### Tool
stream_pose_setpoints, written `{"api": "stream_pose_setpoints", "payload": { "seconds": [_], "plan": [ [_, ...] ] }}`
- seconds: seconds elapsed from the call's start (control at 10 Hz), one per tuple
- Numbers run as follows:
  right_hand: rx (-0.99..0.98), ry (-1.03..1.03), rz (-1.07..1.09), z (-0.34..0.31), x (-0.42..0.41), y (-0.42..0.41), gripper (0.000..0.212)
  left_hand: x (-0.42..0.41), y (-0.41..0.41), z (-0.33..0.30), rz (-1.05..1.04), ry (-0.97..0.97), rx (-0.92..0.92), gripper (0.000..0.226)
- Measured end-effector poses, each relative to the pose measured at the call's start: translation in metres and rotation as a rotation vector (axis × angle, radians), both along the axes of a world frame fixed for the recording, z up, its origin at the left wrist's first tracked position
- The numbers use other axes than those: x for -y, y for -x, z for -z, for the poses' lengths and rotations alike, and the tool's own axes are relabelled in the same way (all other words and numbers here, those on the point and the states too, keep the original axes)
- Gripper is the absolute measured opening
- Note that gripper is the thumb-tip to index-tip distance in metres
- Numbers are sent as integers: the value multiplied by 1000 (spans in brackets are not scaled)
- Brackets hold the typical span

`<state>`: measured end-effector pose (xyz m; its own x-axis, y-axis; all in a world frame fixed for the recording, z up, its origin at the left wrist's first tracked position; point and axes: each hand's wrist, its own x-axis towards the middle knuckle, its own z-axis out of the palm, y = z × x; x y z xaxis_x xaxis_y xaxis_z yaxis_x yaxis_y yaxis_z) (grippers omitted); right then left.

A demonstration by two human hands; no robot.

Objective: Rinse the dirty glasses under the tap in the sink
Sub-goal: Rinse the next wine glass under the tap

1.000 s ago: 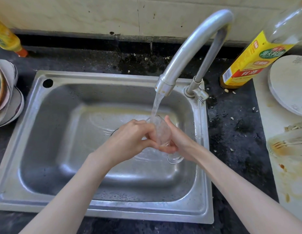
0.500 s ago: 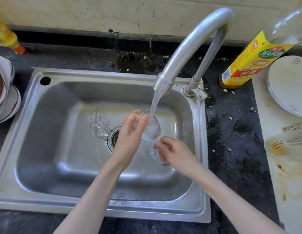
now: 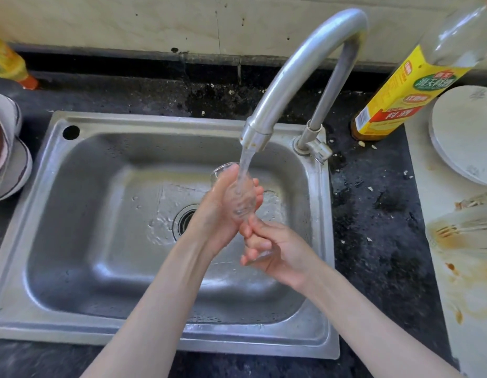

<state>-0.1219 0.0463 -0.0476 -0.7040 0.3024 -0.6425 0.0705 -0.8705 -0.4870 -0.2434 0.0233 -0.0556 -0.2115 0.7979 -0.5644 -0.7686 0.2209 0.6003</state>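
Two bare forearms reach up from the bottom edge of the frame over the near rim of a rectangular stainless-steel sink (image 3: 73, 327). At centre frame the right hand (image 3: 275, 252) curls its fingers round the foot and stem of a clear stemmed wine glass (image 3: 241, 199), while the left hand (image 3: 219, 214) wraps round the bowl from the left, thumb side up, with fingertips showing past the far side. The glass lies tilted over the basin just right of the round drain (image 3: 186, 221), its mouth pointing toward the upper left of the frame. A stream of water (image 3: 245, 166) falls on the bowl's outer wall and the left hand, from the spout of a curved brushed-metal tap (image 3: 296, 66) mounted on the sink's right rear corner.

To rinse well, the glass likely needs turning on its stem so the stream sweeps all round, then tipping mouth-up to flush the inside; wet glass is slippery, so the stem grip should stay firm and low over the basin.

On the dark speckled desk (image 3: 378, 214), at the right edge, sit a sauce-smeared clear glass vessel (image 3: 463, 236) and, above it, a white round plate (image 3: 465, 135). Farther back stands a yellow-labelled clear bottle (image 3: 394, 99). Stacked bowls (image 3: 8, 159) fill the left edge, and an orange-capped yellow bottle (image 3: 8, 64) the upper left.
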Motion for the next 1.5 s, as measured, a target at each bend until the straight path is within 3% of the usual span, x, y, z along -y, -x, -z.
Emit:
{"api": "stream_pose_setpoints", "payload": {
  "seconds": [0.1,0.2,0.3,0.4,0.5,0.6,0.7,0.8,0.9,1.0,1.1,1.2,1.3,1.4,1.5],
  "plan": [
    [490,-1082,-321,18,3,-2,34,-1,-5,5,-44,73,-121,41],
    [804,-1685,-499,26,9,-2,26,0,-13,8,-91,153,-211,46],
    [405,-784,-264,14,4,2,34,2,-7,6,-42,75,-177,37],
    [-46,120,-40,-1,-1,-2,30,3,8,2,32,-64,23,17],
    [16,33,-48,0,-3,-5,26,1,10,6,47,-25,-54,22],
    [367,-642,-235,2,1,-5,22,2,6,10,-42,170,-177,26],
    [753,-1422,-449,14,12,-5,25,3,2,6,-144,162,-143,25],
    [550,-1094,-244,11,1,-5,29,3,6,2,41,-51,-56,25],
    [-40,99,-55,1,-6,-7,22,5,15,1,82,-250,175,27],
    [-394,586,-1,0,2,-6,17,2,15,-8,65,-333,243,35],
    [-181,270,-43,-8,-4,-4,20,-4,17,-14,57,-167,87,23],
    [270,-531,-225,-5,-9,1,28,-5,15,-4,-16,92,-119,23],
    [746,-1311,-565,0,2,9,31,-3,9,10,-147,262,-203,31],
    [388,-645,-216,2,-2,9,31,-1,11,7,3,110,-109,32],
    [-231,437,-1,3,-4,8,20,3,17,0,30,-104,129,27]
  ]
}}
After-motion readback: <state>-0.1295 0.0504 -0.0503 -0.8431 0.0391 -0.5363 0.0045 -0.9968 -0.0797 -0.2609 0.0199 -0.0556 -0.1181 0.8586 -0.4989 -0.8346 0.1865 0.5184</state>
